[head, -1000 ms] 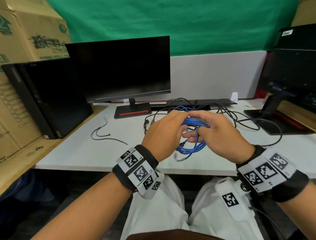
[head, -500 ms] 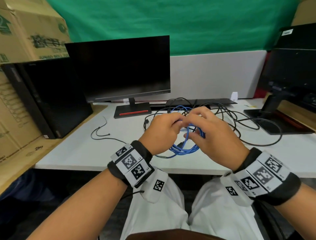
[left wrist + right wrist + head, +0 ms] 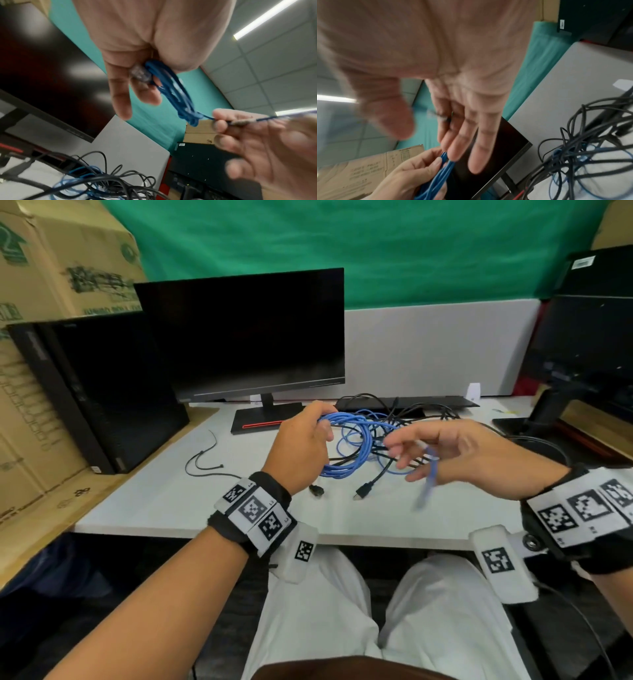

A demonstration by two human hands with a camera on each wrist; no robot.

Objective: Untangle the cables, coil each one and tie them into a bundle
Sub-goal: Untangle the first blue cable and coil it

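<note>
The left hand (image 3: 301, 446) gripped the coiled blue cable (image 3: 352, 446) at frame centre above the table (image 3: 171, 501). The right hand (image 3: 455, 453), motion-blurred, pinched the cable's loose end between loosely extended fingers. Behind, black cables (image 3: 411, 412) lay tangled. Print on the cardboard box (image 3: 61, 258), upper left, was unreadable.

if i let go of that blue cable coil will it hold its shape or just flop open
Probably flops open: the blue cable coil keeps its loops only where the left hand grips them, with no tie visible. It looks thin and light, sagging below the grip. Its loose end trails limply through the right hand.
</note>
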